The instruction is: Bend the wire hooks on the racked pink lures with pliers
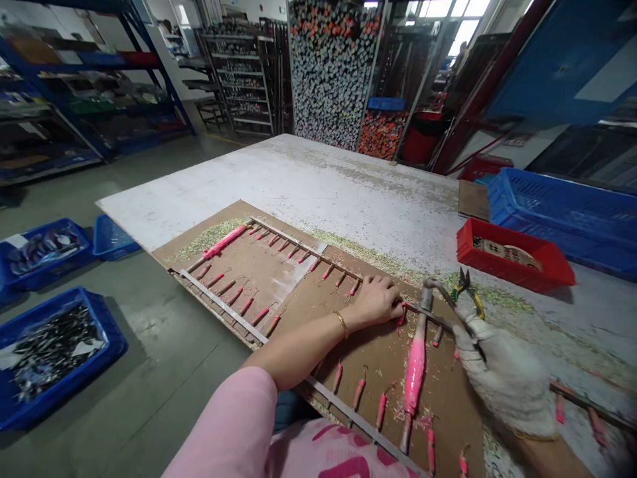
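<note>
My bare left hand (375, 299), with a gold bracelet at the wrist, has its fingers curled over the far metal strip (306, 247) of a frame lying on brown cardboard (283, 292). Small pink-coated pieces with wire hooks (358, 394) line both strips. A thick pink-coated rod (415, 375) crosses the frame between my hands, and a second pink rod (225, 241) lies at its far left end. My right hand (502, 372), in a whitish work glove, is closed around a dark curved metal tool (445, 292), whose head is near the pink rod's top; its exact kind is unclear.
Yellow-handled cutters (468, 292) lie beyond my right hand. A red bin (517, 275) and a blue crate (562, 226) stand on the white table (348, 179) at right. Pale shavings (358, 247) are scattered about. Blue bins (112, 332) sit on the floor at left.
</note>
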The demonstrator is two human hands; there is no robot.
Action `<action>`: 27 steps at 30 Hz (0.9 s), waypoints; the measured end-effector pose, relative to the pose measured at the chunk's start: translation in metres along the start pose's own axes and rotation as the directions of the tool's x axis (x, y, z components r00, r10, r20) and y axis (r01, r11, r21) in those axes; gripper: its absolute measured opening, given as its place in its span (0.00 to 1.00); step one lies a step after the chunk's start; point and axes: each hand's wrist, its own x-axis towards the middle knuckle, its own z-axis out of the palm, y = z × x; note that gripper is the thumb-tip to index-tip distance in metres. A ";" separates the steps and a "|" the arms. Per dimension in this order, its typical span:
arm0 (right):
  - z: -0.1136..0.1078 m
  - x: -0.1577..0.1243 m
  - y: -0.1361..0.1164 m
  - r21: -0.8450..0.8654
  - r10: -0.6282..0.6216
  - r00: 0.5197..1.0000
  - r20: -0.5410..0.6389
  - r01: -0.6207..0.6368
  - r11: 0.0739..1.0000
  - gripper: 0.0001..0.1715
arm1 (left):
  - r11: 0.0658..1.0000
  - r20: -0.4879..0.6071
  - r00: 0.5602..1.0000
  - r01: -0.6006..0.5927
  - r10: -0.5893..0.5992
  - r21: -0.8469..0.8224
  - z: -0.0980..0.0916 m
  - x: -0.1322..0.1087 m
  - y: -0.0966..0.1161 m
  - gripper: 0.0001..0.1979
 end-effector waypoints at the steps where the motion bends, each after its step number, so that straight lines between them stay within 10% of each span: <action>1: 0.001 0.000 0.000 -0.016 -0.034 0.999 -0.001 0.034 0.999 0.25 | 1.000 -0.002 1.000 0.002 -0.002 -0.001 0.000 0.000 0.000 0.15; 5: 0.006 0.001 0.002 -0.014 -0.227 0.972 0.067 0.228 0.974 0.23 | 1.000 0.000 1.000 0.020 -0.020 -0.019 0.000 0.001 -0.001 0.15; 9: 0.004 0.001 0.003 -0.056 -0.053 0.996 -0.065 0.049 0.997 0.24 | 0.999 0.004 1.000 0.010 -0.010 -0.035 0.000 0.002 -0.002 0.13; 22: 0.001 0.003 -0.005 -0.039 -0.191 0.980 0.051 0.193 0.980 0.22 | 0.998 -0.007 0.999 0.033 -0.034 -0.057 0.002 0.004 -0.005 0.13; 27: 0.000 0.002 -0.006 -0.043 -0.003 0.997 -0.071 0.000 0.999 0.23 | 0.998 0.003 1.000 0.029 -0.029 -0.061 -0.001 0.004 -0.005 0.13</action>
